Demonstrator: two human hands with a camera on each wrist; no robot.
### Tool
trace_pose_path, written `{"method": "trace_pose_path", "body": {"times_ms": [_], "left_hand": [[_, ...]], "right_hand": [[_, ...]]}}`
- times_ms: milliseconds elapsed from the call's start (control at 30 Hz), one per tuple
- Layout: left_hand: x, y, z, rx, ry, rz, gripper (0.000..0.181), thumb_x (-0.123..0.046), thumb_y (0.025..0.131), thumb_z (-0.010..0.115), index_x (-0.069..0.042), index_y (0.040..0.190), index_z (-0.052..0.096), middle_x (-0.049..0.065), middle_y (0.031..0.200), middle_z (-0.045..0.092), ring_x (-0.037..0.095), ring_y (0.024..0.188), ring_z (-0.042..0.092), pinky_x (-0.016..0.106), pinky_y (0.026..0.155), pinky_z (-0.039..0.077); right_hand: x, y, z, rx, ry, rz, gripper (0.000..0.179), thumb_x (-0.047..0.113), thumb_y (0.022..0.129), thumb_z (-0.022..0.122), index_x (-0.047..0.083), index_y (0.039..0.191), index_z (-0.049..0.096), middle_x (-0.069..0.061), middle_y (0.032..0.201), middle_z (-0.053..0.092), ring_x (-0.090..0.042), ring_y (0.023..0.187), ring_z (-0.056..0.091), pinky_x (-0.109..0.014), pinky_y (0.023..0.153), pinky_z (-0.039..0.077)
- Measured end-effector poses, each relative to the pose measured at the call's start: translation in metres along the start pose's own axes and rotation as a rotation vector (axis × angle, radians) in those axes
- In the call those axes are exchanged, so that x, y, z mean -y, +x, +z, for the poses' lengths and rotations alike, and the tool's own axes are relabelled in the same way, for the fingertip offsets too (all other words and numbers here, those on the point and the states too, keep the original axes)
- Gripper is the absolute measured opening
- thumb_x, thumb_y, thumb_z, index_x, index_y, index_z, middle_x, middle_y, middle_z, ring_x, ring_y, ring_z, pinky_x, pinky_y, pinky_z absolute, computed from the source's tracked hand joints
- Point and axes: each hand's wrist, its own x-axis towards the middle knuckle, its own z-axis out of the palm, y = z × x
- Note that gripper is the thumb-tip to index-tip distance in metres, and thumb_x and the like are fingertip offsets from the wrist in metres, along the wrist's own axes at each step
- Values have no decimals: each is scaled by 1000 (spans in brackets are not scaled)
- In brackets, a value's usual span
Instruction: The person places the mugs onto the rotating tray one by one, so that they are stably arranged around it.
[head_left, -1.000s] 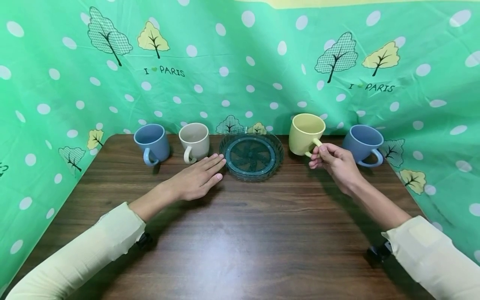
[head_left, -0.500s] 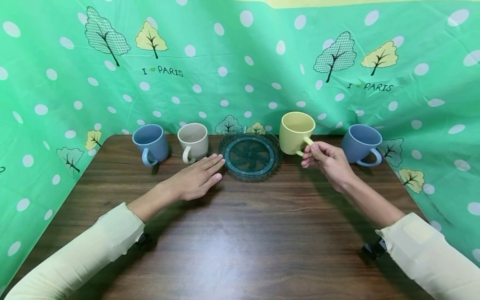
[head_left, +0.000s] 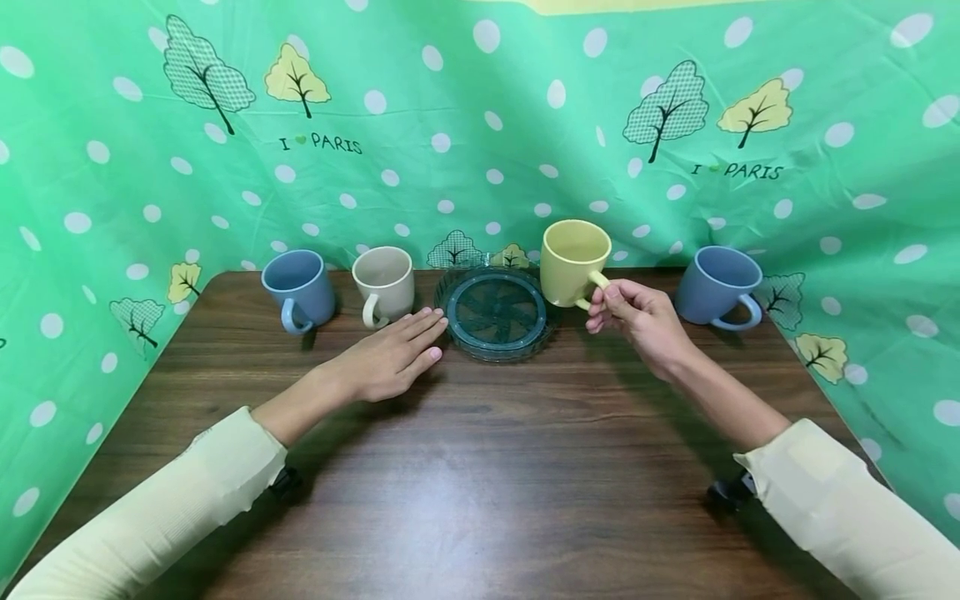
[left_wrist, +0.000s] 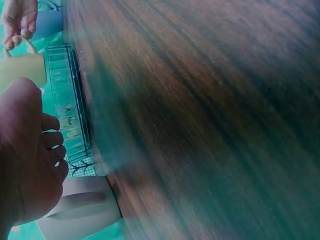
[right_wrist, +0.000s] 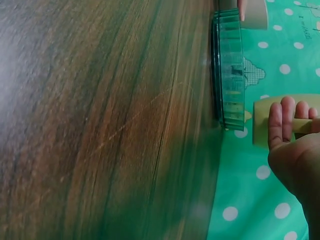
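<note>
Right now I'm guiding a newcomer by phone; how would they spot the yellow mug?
Far back on the wooden table sits a round transparent dish. By its right edge, the right hand holds the yellow mug raised. Only this mug is yellow and held.

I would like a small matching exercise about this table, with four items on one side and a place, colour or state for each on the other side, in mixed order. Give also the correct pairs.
Things
1. Yellow mug
2. Pale mug
3. Dish
4. Left hand

Descriptions
A. See-through and blue-green
B. Holding nothing, fingertips at the dish's edge
C. Standing between a blue mug and the dish
D. Off the table, held by its handle in the right hand

Pairs: 1-D, 2-C, 3-A, 4-B
</note>
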Motion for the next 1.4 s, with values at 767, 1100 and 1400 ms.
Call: {"method": "trace_pose_path", "body": {"times_ms": [767, 1100, 1400], "left_hand": [[0, -3, -4, 18, 9, -18, 64, -36, 124, 39, 3, 175, 33, 23, 186, 27, 43, 175, 23, 59, 145, 21], [-1, 0, -5, 21, 19, -8, 64, -36, 124, 39, 2, 175, 32, 24, 185, 28, 44, 175, 24, 60, 145, 21], [0, -1, -4, 22, 11, -4, 64, -36, 124, 39, 3, 174, 33, 25, 185, 28, 45, 175, 24, 59, 145, 21]], "right_hand": [[-7, 7, 20, 51, -9, 2, 24, 18, 120, 55, 5, 108, 73, 0, 95, 76, -12, 85, 78, -29, 84, 70], [-12, 11, 30, 64, -5, 2, 30, 18, 120, 54, -8, 113, 68, 1, 93, 76, -12, 84, 78, -29, 84, 70], [-16, 10, 36, 67, 8, 35, 31, 17, 121, 53, -11, 113, 66, 1, 92, 75, -11, 83, 77, -28, 83, 69]]}}
